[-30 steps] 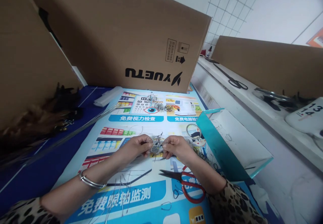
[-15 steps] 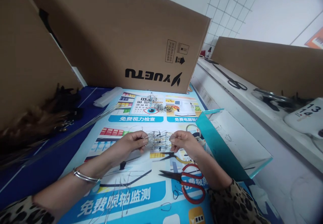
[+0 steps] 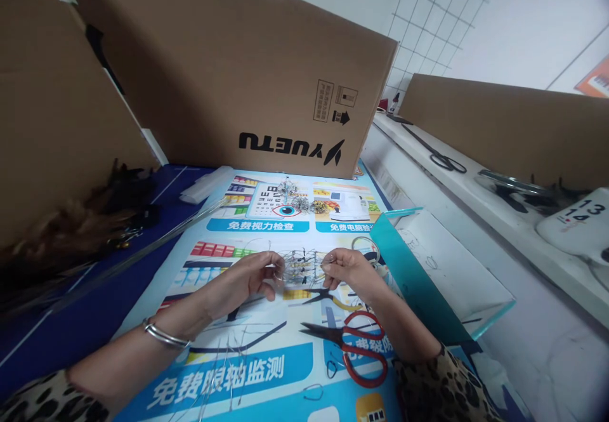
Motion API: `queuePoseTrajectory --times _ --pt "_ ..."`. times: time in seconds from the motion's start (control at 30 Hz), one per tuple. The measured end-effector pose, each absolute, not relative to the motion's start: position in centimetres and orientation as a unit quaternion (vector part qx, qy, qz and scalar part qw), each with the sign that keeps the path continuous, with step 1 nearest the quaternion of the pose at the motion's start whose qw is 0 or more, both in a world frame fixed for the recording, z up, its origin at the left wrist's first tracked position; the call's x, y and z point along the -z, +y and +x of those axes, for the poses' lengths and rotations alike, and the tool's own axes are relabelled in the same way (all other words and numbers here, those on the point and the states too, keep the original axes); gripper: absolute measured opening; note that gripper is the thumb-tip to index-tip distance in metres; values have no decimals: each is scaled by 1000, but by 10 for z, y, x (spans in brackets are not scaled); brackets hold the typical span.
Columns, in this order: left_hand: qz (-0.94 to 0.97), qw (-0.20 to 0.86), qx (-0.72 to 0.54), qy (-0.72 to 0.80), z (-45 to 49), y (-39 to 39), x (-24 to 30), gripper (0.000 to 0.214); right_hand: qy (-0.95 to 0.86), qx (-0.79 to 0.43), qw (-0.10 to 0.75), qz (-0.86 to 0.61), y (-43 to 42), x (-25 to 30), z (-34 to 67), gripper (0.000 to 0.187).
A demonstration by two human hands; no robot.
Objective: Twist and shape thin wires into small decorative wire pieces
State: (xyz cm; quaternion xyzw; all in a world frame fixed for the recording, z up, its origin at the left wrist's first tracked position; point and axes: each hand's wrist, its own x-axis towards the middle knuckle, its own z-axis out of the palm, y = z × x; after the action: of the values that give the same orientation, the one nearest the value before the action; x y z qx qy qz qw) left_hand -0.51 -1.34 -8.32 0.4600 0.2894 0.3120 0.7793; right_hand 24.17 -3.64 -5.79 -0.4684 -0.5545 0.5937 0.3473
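Note:
A small openwork piece of thin silver wire (image 3: pixel 303 266) with dark knots along its middle is held up above the printed sheet. My right hand (image 3: pixel 346 270) pinches its right end between thumb and fingertips. At the other end, my left hand (image 3: pixel 259 276) has its thumb apart from the bent fingers, whose tips are at the wire's left edge; whether they touch it is unclear. Just below the piece lie black-tipped pliers (image 3: pixel 323 296) with yellow handles. Nearer to me are red-handled scissors (image 3: pixel 364 348), blades pointing left.
Loose wires (image 3: pixel 231 371) lie at the front left. Wire clusters (image 3: pixel 301 204) sit farther back. A teal-edged white box (image 3: pixel 399 270) stands right of my right hand. A large carton (image 3: pixel 228 79) walls off the back, and brown feathery material (image 3: pixel 57 238) lies left.
My left thumb has come away from the fingers and dropped lower, loosening the pinch on the wire piece's left end. The right hand keeps its pinch. The view has shifted slightly.

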Motion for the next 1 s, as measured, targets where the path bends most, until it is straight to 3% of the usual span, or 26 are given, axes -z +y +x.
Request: queuePoseTrajectory --times 0.23,1.0 --pt "443 761 -317 353 2 -22 83 20 -563 -593 337 -467 -39 57 239 24" --pt "500 723 -292 377 0 -17 85 25 -550 -598 346 -470 -38 62 237 27"
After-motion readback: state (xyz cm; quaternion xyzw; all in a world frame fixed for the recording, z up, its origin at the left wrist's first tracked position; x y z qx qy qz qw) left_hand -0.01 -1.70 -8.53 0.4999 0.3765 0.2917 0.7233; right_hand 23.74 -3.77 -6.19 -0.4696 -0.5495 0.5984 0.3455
